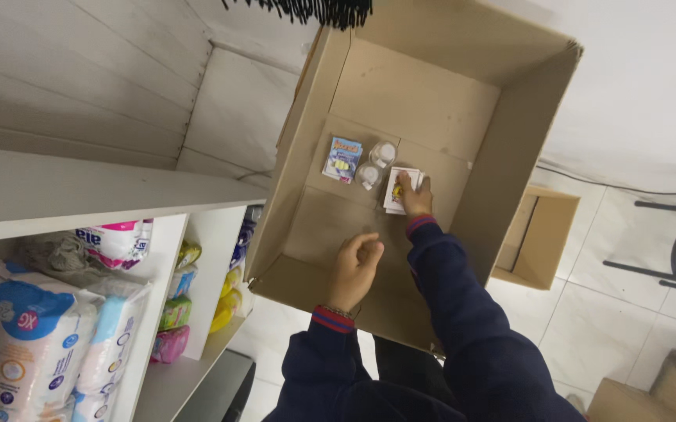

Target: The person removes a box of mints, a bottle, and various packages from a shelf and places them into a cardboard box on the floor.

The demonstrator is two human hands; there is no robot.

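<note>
Fingers of the right hand (414, 197) pinch a small white card pack (397, 190) inside the big brown cardboard box (463, 94); it might bump the two little clear tubs (375, 164). The left hand (354, 270) is curled, holding nothing.

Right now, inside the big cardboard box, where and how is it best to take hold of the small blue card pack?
Probably by its two long edges, coming straight down from above. The blue card pack lies flat on the floor of the cardboard box, so no side grip fits under it. Its left edge is free; the two round white containers sit close on its right. The right hand is nearest, resting on a white pack.
</note>
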